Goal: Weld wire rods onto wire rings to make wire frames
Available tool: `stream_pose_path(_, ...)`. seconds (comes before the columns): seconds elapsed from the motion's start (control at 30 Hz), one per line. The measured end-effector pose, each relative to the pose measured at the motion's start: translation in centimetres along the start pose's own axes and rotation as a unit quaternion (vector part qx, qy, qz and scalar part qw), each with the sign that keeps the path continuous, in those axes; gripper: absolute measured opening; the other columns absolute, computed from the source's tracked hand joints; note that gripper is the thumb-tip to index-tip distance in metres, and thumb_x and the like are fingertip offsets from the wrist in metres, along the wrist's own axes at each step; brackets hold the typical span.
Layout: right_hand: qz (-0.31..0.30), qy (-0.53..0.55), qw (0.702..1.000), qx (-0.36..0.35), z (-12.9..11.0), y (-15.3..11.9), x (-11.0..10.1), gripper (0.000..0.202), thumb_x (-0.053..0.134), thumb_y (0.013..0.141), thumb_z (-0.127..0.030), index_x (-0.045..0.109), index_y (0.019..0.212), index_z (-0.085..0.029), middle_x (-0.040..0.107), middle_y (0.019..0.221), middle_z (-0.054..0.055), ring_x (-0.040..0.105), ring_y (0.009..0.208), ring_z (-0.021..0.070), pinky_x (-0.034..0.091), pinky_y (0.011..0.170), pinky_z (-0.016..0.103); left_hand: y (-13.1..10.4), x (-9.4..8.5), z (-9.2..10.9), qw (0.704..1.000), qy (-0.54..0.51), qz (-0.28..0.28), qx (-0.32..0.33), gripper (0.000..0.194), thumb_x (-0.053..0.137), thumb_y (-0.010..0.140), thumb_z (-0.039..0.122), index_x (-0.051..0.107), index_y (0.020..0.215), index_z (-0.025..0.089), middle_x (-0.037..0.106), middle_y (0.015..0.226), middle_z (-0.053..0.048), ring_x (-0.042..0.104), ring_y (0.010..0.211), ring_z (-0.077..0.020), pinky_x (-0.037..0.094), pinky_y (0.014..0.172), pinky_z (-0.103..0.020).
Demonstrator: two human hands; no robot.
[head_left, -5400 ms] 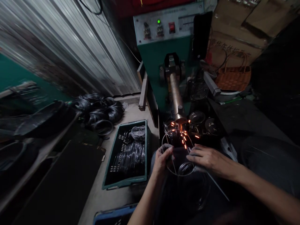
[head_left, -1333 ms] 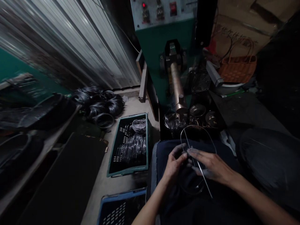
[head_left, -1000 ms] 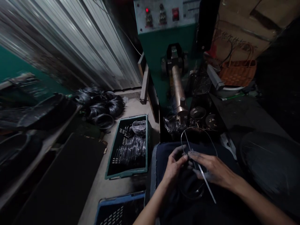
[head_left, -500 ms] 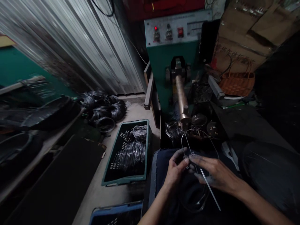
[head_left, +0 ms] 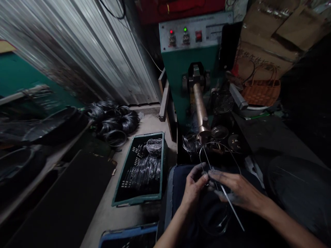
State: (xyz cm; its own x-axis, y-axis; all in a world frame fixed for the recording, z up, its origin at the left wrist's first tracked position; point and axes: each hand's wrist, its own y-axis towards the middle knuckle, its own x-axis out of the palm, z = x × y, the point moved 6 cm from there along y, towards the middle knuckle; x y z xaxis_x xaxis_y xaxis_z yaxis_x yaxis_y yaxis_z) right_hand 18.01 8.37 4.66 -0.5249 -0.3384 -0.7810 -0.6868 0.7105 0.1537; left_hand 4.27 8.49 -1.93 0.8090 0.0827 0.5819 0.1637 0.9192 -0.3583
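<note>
My left hand (head_left: 195, 184) is closed, its thumb and fingers pinching a bent wire ring (head_left: 201, 154) whose loop rises toward the machine's electrode tip. My right hand (head_left: 231, 189) is closed too, with fingers around a thin straight metal rod (head_left: 232, 208) that slants down to the lower right. Both sets of fingertips meet just below the copper-coloured arm (head_left: 200, 106) of a green spot welding machine (head_left: 176, 65). At the arm's end the wire and rod come close to the tip; whether they touch it I cannot tell. Dark fingertips partly hide the wire ends.
A green crate (head_left: 137, 199) of wire pieces stands on the floor to the left, with a blue crate (head_left: 129, 230) nearer. Coils of wire (head_left: 113, 117) lie behind. A wicker basket (head_left: 262, 92) and cardboard (head_left: 271, 44) are at the right. A dark board (head_left: 67, 196) fills the lower left.
A green lamp on the machine's panel is now lit beside the red one. Both hands, the wire and the rod stay nearly where they were.
</note>
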Motion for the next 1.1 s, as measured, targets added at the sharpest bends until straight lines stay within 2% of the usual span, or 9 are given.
stream_pose_path(0.23, -0.005, 0.000, 1.000, -0.001, 0.5, 0.1, 0.1, 0.066, 0.067, 0.079, -0.013, 0.044, 0.140, -0.019, 0.051, 0.137, 0.008, 0.050, 0.124, 0.0211, 0.044, 0.104, 0.032, 0.1, 0.2, 0.5, 1.000, 0.005, 0.005, 0.001, 0.058, 0.078, 0.069, 0.029, 0.058, 0.122, 0.017, 0.062, 0.094, -0.007, 0.060, 0.064, -0.0113, 0.052, 0.056, -0.023)
stream_pose_path(0.4, -0.009, 0.001, 1.000, 0.007, 0.8, 0.3, 0.1, 0.066, 0.069, 0.076, -0.014, 0.046, 0.138, -0.021, 0.053, 0.136, 0.008, 0.051, 0.123, 0.0227, 0.045, 0.103, 0.034, 0.5, -0.5, 0.2, 1.000, 0.021, 0.015, -0.002, 0.057, 0.079, 0.067, 0.032, 0.061, 0.119, 0.017, 0.064, 0.100, -0.010, 0.062, 0.064, -0.0122, 0.052, 0.058, -0.024)
stream_pose_path(0.5, -0.006, 0.010, 1.000, 0.010, 1.1, 0.4, 0.3, 0.064, 0.066, 0.079, -0.014, 0.044, 0.139, -0.023, 0.056, 0.132, 0.007, 0.056, 0.117, 0.0204, 0.048, 0.098, 0.030, 1.2, -1.0, 0.2, 0.998, 0.056, 0.014, -0.015, 0.054, 0.078, 0.067, 0.036, 0.063, 0.113, 0.014, 0.066, 0.090, -0.010, 0.063, 0.062, -0.0147, 0.053, 0.056, -0.026)
stream_pose_path(0.6, 0.027, -0.010, 1.000, 0.003, 1.9, 1.3, 0.2, 0.052, 0.059, 0.086, -0.019, 0.045, 0.137, -0.023, 0.064, 0.118, 0.005, 0.064, 0.102, 0.0179, 0.053, 0.085, 0.027, 3.2, -1.5, 1.6, 0.995, 0.092, 0.039, 0.000, 0.050, 0.079, 0.064, 0.038, 0.065, 0.105, 0.012, 0.064, 0.070, -0.004, 0.060, 0.055, -0.0131, 0.052, 0.054, -0.026)
stream_pose_path(0.67, 0.054, -0.076, 0.996, 0.001, 2.7, 2.6, -0.6, 0.038, 0.057, 0.089, -0.025, 0.053, 0.127, -0.023, 0.068, 0.107, 0.006, 0.065, 0.095, 0.0197, 0.053, 0.078, 0.029, 5.3, -1.6, 3.2, 0.993, 0.101, 0.057, 0.020, 0.051, 0.081, 0.061, 0.038, 0.065, 0.102, 0.012, 0.062, 0.066, -0.002, 0.058, 0.051, -0.0117, 0.051, 0.052, -0.024)
stream_pose_path(0.77, 0.088, -0.182, 0.979, 0.000, 3.6, 5.2, -2.5, 0.016, 0.057, 0.091, -0.029, 0.064, 0.104, -0.023, 0.068, 0.096, 0.006, 0.063, 0.091, 0.0222, 0.047, 0.082, 0.037, 8.5, -1.1, 5.7, 0.991, 0.106, 0.066, 0.054, 0.050, 0.083, 0.057, 0.036, 0.065, 0.096, 0.011, 0.064, 0.068, -0.003, 0.058, 0.050, -0.0116, 0.049, 0.049, -0.023)
stream_pose_path(0.87, 0.096, -0.204, 0.974, -0.011, 3.8, 7.3, -4.4, 0.009, 0.057, 0.091, -0.024, 0.066, 0.092, -0.023, 0.067, 0.094, 0.005, 0.061, 0.094, 0.0229, 0.040, 0.089, 0.043, 10.7, -0.6, 7.6, 0.991, 0.097, 0.049, 0.083, 0.044, 0.083, 0.056, 0.035, 0.064, 0.088, 0.010, 0.064, 0.069, -0.004, 0.058, 0.050, -0.0117, 0.049, 0.048, -0.024)
stream_pose_path(0.97, 0.085, -0.191, 0.978, -0.011, 4.3, 8.1, -5.1, 0.008, 0.058, 0.090, -0.022, 0.066, 0.093, -0.022, 0.065, 0.097, 0.007, 0.059, 0.098, 0.0242, 0.043, 0.086, 0.041, 11.8, -0.8, 8.1, 0.991, 0.084, 0.041, 0.092, 0.042, 0.083, 0.056, 0.034, 0.061, 0.084, 0.011, 0.062, 0.067, -0.003, 0.057, 0.050, -0.0114, 0.048, 0.046, -0.023)
stream_pose_path(1.1, 0.091, -0.178, 0.980, -0.013, 5.3, 7.8, -4.6, 0.009, 0.056, 0.091, -0.020, 0.064, 0.095, -0.019, 0.062, 0.096, 0.008, 0.057, 0.095, 0.0234, 0.048, 0.085, 0.039, 12.3, -1.5, 8.1, 0.991, 0.081, 0.036, 0.105, 0.042, 0.081, 0.060, 0.036, 0.061, 0.087, 0.011, 0.062, 0.068, -0.002, 0.058, 0.051, -0.0110, 0.046, 0.044, -0.021)
